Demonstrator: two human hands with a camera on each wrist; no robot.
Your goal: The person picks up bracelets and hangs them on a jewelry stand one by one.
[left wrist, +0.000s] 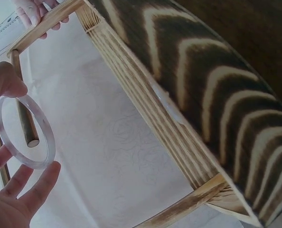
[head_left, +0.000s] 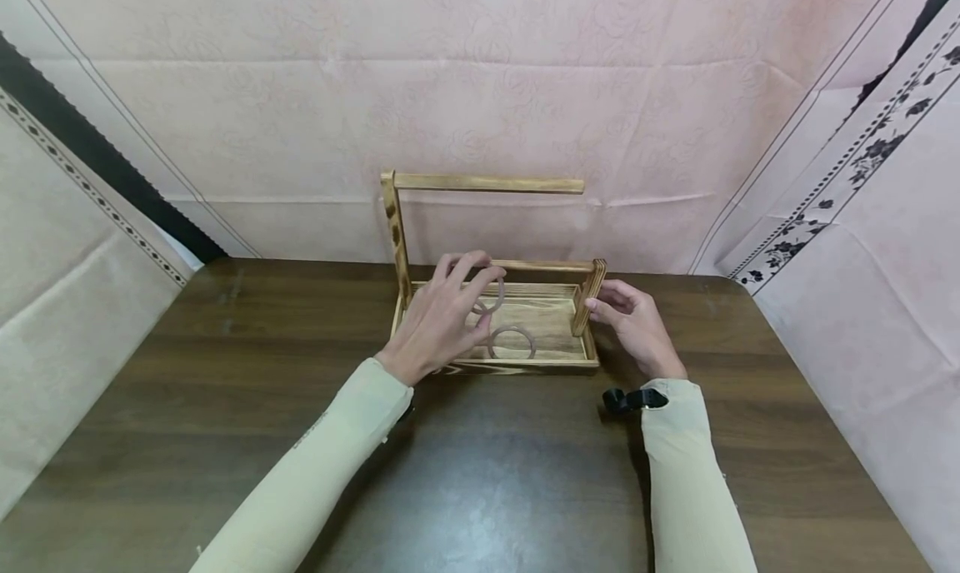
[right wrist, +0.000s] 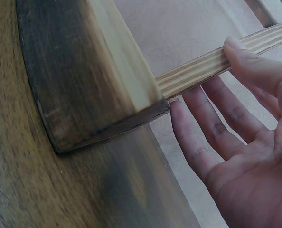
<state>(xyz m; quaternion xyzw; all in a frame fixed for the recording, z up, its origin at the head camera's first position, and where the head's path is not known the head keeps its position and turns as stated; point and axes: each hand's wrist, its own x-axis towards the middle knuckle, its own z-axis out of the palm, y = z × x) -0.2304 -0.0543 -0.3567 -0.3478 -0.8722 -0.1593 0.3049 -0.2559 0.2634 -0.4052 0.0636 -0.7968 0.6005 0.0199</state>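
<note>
A wooden jewellery stand has a shallow tray (head_left: 553, 331), a tall left post (head_left: 397, 231) with an upper rod (head_left: 487, 184), and a short right post (head_left: 589, 298) with a lower rod (head_left: 543, 266). My left hand (head_left: 444, 315) pinches a clear, pale bangle (left wrist: 50, 142) between thumb and fingers. In the left wrist view, the lower rod's free end shows within the ring; whether the bangle surrounds it, I cannot tell. A second bangle (head_left: 533, 345) is in the tray. My right hand (head_left: 633, 323) grips the short post, thumb on one side, fingers on the other.
The stand rests near the far edge of a dark brown wooden table (head_left: 480, 473). Behind it hangs a pale pink cloth (head_left: 480, 107), and a flower-bordered cloth (head_left: 885, 223) hangs at the right. A black strap (head_left: 633, 400) circles the right wrist.
</note>
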